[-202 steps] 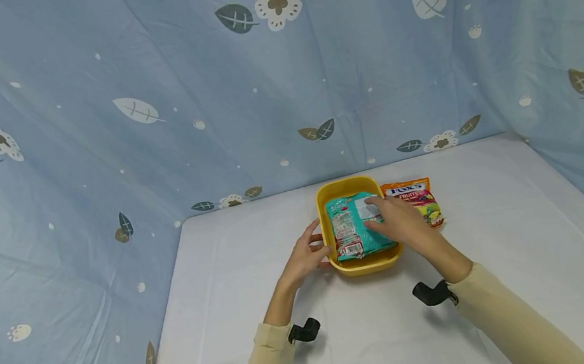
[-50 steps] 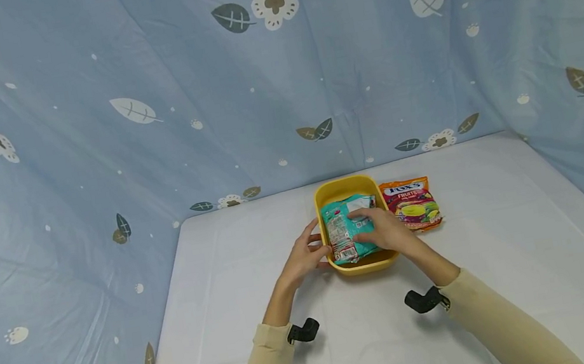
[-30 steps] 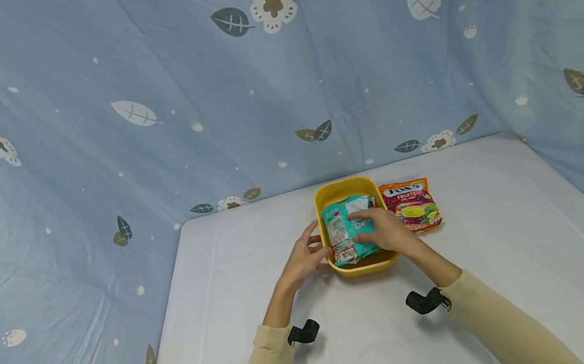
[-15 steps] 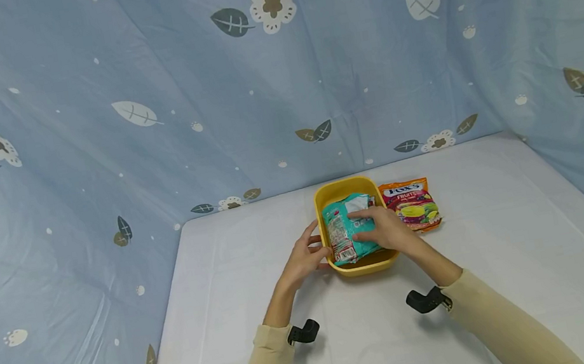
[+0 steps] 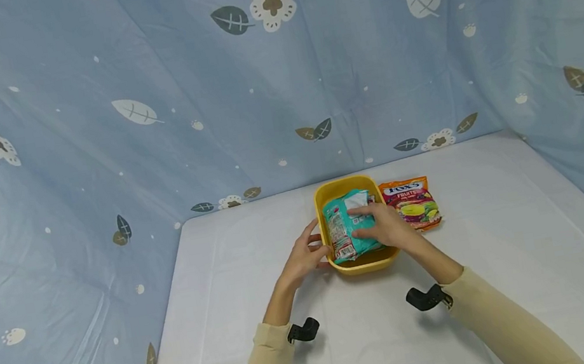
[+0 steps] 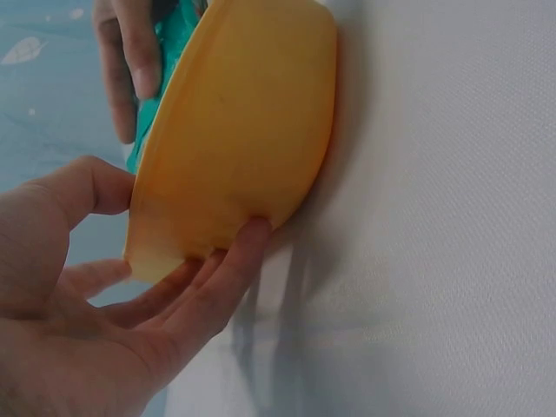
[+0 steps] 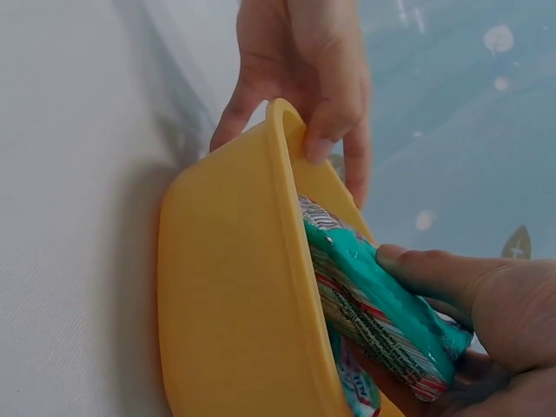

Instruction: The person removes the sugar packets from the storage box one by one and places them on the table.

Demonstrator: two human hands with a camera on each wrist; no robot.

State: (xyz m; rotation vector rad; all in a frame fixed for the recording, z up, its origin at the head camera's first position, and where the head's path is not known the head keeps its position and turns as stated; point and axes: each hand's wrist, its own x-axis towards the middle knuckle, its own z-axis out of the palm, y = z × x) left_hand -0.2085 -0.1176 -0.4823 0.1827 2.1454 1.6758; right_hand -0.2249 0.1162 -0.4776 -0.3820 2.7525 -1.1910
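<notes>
A yellow plastic tub [image 5: 367, 268] stands on the white-covered table, with a crinkled teal plastic packet [image 5: 338, 225] inside, its printed, barcoded back upward. My left hand [image 5: 302, 259] holds the tub's left side: the thumb is over the rim and the fingers lie against the outer wall in the left wrist view. My right hand [image 5: 386, 227] reaches over the right rim and grips the teal packet [image 7: 373, 269], thumb on its upper face, the other fingers partly hidden past its edge. Part of a second packet [image 7: 358, 382] shows beneath it in the right wrist view.
A red and orange Fox's Fruits candy bag [image 5: 412, 207] lies flat on the table just right of the tub, partly behind my right hand. A blue patterned cloth [image 5: 230, 89] hangs behind the table [image 5: 508, 223] and at its sides. A black wrist mount [image 5: 426, 298] sits on each forearm.
Several seconds back my right hand was farther right; it has shifted left with the teal packet. Over the last second the packet has moved slightly away and tilted. My left hand has stayed put.
</notes>
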